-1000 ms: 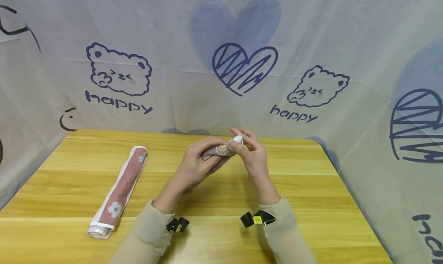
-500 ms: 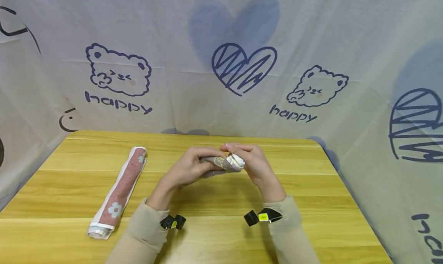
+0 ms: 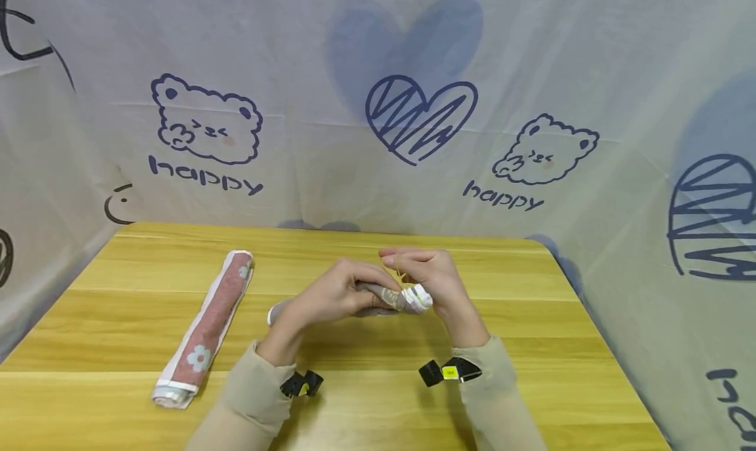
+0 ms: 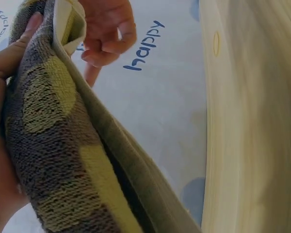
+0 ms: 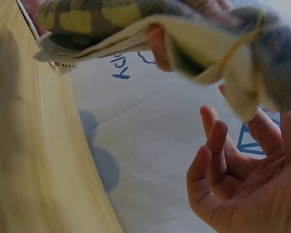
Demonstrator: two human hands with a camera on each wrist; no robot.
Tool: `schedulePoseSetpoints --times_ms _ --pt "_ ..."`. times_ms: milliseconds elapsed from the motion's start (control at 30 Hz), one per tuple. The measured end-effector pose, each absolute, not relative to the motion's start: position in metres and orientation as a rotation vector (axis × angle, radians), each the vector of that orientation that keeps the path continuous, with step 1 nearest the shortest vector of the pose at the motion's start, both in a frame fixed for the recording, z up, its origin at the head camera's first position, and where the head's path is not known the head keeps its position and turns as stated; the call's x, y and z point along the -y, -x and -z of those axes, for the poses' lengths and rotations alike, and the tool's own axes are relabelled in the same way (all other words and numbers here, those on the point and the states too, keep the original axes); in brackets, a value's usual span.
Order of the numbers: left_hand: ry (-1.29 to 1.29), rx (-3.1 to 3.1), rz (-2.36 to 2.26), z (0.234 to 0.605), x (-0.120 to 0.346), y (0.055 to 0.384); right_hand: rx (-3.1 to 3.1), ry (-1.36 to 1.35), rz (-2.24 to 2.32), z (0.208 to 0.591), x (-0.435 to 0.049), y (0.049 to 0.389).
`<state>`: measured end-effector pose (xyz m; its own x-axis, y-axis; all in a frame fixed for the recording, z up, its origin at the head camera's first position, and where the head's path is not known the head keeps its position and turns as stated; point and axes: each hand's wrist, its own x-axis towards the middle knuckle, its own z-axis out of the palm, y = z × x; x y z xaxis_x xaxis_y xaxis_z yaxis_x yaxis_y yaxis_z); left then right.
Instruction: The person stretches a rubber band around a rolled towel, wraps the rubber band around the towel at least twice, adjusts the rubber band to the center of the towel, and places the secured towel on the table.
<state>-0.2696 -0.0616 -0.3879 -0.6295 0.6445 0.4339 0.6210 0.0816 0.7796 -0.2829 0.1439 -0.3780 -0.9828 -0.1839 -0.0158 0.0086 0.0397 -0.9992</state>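
Observation:
My left hand [image 3: 336, 295] grips a rolled grey and yellow towel [image 4: 53, 141] above the table. The white-edged end [image 3: 417, 299] of this towel points right, and its other end shows behind my left wrist. Around the right part of the roll runs a thin yellow rubber band [image 5: 240, 46]. Beside that end is my right hand [image 3: 434, 280], its lower fingers [image 5: 201, 167] loosely bent and apart from the towel. Its thumb is hidden behind the towel in the right wrist view, so whether it pinches the band cannot be told.
On the left of the wooden table [image 3: 531, 346] lies a second rolled towel [image 3: 209, 326], pink with pale flowers and white borders. Behind the table hangs a pale cloth [image 3: 331, 175] with bear and heart drawings. A small black device sits on each wrist.
Both hands have come slightly lower, and the towel's white end has swung down and turned toward the viewer. My right fingers have moved from that end to just above it. The pink towel stays put.

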Motion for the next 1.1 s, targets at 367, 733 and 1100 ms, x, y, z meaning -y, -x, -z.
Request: schedulePoseSetpoints --times_ms 367,733,1100 --pt "-0.879 -1.956 -2.269 0.381 0.060 0.259 -2.322 0.214 2.005 0.398 -0.135 0.289" --pt "-0.906 -2.353 -2.656 0.385 0.051 0.269 -2.362 0.644 1.677 0.383 -0.133 0.279" --pt "-1.268 -2.571 -2.559 0.393 0.045 0.274 -2.268 0.817 1.847 0.383 -0.142 0.278"
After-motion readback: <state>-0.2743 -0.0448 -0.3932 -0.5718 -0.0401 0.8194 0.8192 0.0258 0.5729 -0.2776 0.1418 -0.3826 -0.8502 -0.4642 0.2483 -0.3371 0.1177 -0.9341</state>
